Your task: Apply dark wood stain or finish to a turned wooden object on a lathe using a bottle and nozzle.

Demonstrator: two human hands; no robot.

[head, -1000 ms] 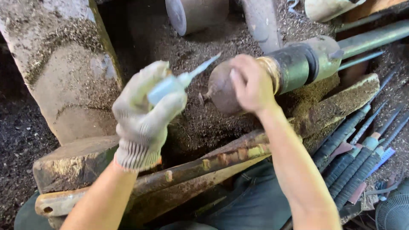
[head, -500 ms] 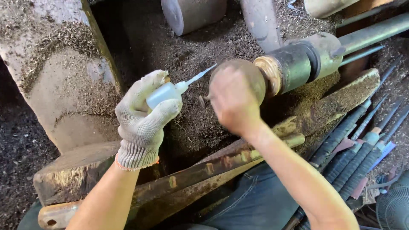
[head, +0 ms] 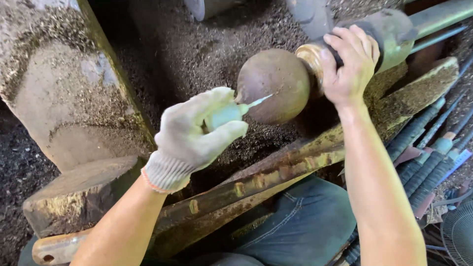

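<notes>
A brown wooden ball [head: 273,83] is mounted on the end of a lathe spindle [head: 389,27]. My left hand [head: 197,133] wears a white knit glove and grips a pale pointed tool [head: 236,111], whose thin tip lies against the ball's front. My bare right hand [head: 350,64] is wrapped around the spindle's brass collar [head: 310,56], just right of the ball.
A rusty metal tool-rest bar [head: 256,180] runs diagonally below the ball. A sawdust-covered block [head: 59,88] stands at the left. Several long-handled turning tools [head: 428,157] lie at the right. Sawdust [head: 207,44] covers the bed behind. My blue-trousered knee [head: 305,221] is below.
My right hand has left the ball's face and moved right onto the spindle collar. My left hand has brought the tool tip against the ball. The view has closed in.
</notes>
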